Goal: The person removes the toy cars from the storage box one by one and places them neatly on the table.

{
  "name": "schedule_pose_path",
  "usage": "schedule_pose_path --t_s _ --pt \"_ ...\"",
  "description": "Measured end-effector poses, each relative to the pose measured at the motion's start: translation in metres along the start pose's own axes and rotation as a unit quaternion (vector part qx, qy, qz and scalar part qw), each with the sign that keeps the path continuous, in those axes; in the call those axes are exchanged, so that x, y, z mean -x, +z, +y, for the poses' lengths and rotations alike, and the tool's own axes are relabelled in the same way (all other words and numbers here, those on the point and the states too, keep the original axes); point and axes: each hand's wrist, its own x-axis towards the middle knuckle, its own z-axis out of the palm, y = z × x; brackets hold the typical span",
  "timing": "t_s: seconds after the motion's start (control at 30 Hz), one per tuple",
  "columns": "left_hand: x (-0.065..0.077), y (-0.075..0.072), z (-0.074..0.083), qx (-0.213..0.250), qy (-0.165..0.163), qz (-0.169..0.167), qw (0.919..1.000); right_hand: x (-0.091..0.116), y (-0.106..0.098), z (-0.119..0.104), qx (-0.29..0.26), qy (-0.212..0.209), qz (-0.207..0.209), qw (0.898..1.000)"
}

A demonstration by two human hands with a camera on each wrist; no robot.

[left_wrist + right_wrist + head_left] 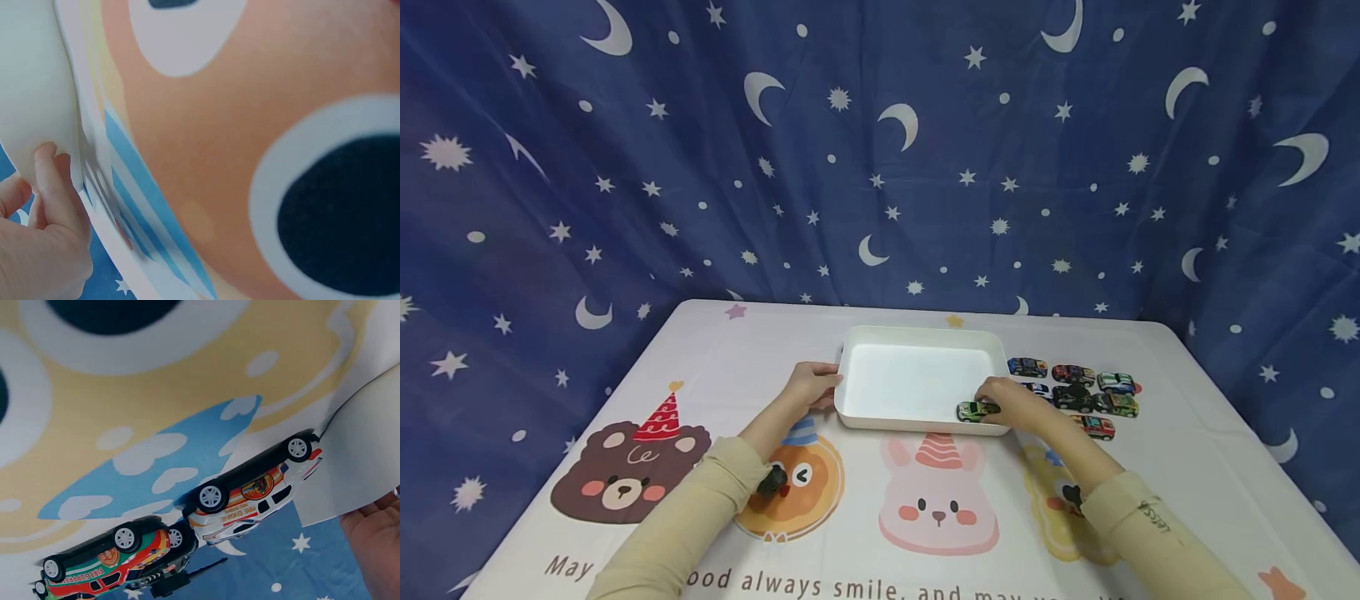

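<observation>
A white rectangular tray point(917, 335) lies on the table. My left hand point(812, 385) grips its left side, and the left wrist view has the fingers point(53, 181) against the tray's outer wall point(37, 81). Over the tray's front right corner, my right hand point(1011, 404) pinches a green toy car point(976, 411) low above the tray floor. In the right wrist view the tray wall point(356, 450) hides the car and most of the right hand point(378, 547).
Right of the tray stand several toy cars: a blue one point(1027, 367), a red one point(1072, 374), a black one point(1072, 398) and a green-white one point(1116, 382) among them. A white fire-engine car point(256, 494) is close beside the tray wall. The printed tablecloth point(940, 500) reaches a blue star-patterned curtain point(850, 167).
</observation>
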Motion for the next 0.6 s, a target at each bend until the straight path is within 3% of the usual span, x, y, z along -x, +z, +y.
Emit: schedule_pose_path --t_s 0.3,0.6 --pt "-0.0012 0.0012 0.0026 0.011 0.008 0.003 0.9999 -0.0026 -0.0071 -0.0005 -0.004 -0.012 -0.001 1.0" --pt "0.001 0.0007 -0.0026 0.006 0.012 0.01 0.9999 -0.0056 -0.0006 0.0 -0.034 -0.008 -0.005 0.999"
